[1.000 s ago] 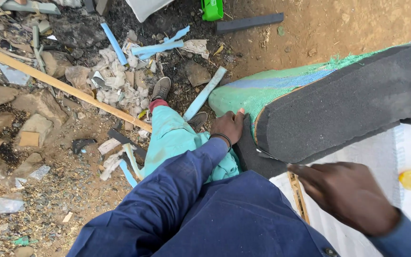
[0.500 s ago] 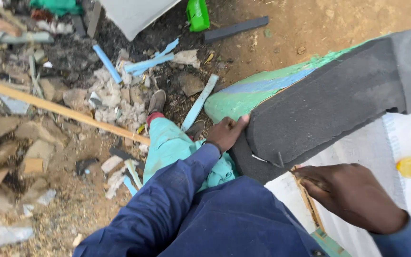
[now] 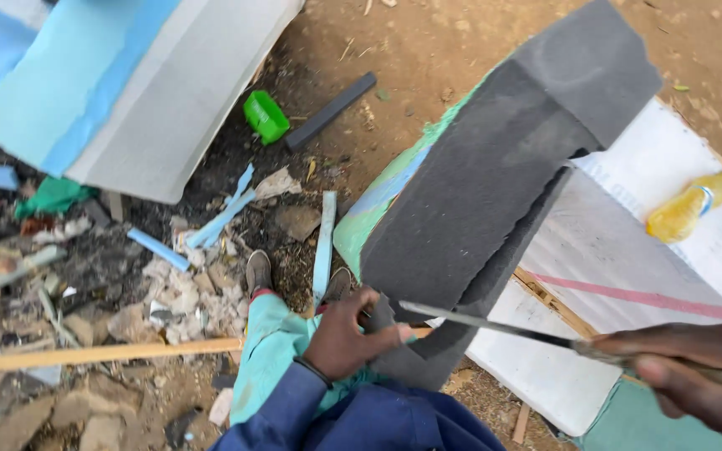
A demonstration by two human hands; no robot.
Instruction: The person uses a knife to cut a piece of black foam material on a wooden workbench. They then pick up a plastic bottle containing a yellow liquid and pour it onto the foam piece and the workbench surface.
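Over lap, L hand [image 3: 346, 334] grasps foam slab [image 3: 495, 192] running up-right; R hand [image 3: 695, 367] clenched on blade [image 3: 486, 324].

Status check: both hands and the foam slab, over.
Left hand grips the dark foam slab at its lower end. Right hand holds a thin blade, tip at the foam. Nothing blocking the blade.

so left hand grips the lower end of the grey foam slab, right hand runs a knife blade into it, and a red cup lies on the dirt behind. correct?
One thing is off: the cup on the dirt is green, not red, as the head view shows. The rest holds: the left hand grips the lower end of the grey foam slab, and the right hand holds a knife whose blade runs into it.
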